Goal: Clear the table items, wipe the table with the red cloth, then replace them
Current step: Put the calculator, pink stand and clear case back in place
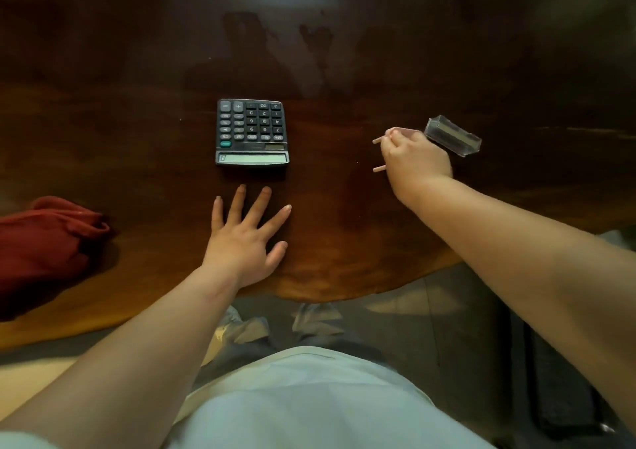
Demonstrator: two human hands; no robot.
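A dark calculator (252, 132) lies in the middle of the brown wooden table (344, 70), its display toward me. My left hand (246, 235) rests flat just below it, fingers spread, holding nothing. The red cloth (44, 242) lies bunched at the table's left edge. My right hand (414, 162) is closed around two thin pinkish sticks (378, 155) whose ends poke out to the left. A clear plastic case (452, 136) sits right behind that hand, touching or nearly touching the knuckles.
The table's curved front edge (309, 293) runs just below my left wrist. Faint smears show on the far tabletop (309, 42). Below the edge are my legs and a grey floor (430, 328).
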